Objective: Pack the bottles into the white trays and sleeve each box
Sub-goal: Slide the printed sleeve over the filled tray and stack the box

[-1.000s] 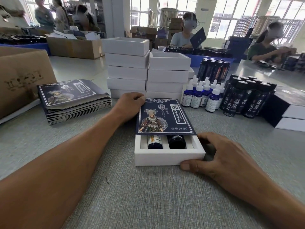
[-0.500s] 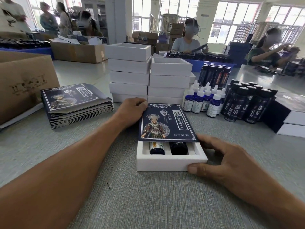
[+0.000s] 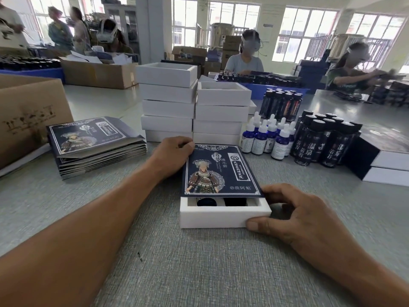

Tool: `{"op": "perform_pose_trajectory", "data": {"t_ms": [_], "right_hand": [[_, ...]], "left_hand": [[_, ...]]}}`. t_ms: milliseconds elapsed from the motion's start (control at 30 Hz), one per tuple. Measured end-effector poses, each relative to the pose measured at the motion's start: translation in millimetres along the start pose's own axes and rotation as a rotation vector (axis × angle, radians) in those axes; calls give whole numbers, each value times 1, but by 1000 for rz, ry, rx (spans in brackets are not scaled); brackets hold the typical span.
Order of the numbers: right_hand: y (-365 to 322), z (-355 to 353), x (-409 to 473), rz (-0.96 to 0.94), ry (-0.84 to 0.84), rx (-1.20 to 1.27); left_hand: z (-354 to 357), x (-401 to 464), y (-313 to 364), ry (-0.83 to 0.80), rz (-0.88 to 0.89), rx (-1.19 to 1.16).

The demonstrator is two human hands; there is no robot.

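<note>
A white tray lies on the grey table in front of me, most of it inside a dark blue printed sleeve. Two dark bottle ends show in the tray's uncovered near strip. My left hand grips the sleeve's far left corner. My right hand holds the tray's near right corner, thumb on the front wall and fingers along the right side.
Two stacks of white trays stand behind the sleeve. Small blue dropper bottles and tall black bottles stand at the right. Flat sleeves are piled at the left beside a cardboard box. Finished boxes sit far right. People work at tables behind.
The sleeve has slid further over the tray toward me, so less of the bottles shows. Both hands kept their hold.
</note>
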State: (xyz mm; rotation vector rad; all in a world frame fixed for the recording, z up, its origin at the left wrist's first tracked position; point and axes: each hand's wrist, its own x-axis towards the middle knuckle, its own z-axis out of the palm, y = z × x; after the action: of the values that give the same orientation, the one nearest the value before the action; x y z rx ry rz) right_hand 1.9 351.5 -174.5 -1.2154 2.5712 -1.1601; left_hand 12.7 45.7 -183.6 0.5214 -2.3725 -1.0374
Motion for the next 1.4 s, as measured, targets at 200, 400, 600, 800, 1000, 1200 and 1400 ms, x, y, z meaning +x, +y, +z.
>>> {"op": "perform_pose_trajectory", "data": {"t_ms": [200, 400, 600, 800, 1000, 1200, 1400], "right_hand": [[3, -6, 2, -44, -120, -11], [5, -2, -1, -46, -56, 74], [9, 3, 1, -68, 46, 51], [16, -5, 4, -63, -59, -30], [14, 2, 4, -56, 57, 13], [13, 5, 4, -43, 120, 54], [13, 9, 3, -40, 163, 82]], "left_hand": [[1, -3, 4, -56, 12, -15], [0, -6, 8, -68, 11, -20], [0, -9, 13, -64, -7, -38], [-2, -11, 15, -66, -21, -61], [-2, -12, 16, -67, -37, -79], [-3, -13, 15, -75, -51, -112], [-3, -14, 15, -67, -53, -123]]}}
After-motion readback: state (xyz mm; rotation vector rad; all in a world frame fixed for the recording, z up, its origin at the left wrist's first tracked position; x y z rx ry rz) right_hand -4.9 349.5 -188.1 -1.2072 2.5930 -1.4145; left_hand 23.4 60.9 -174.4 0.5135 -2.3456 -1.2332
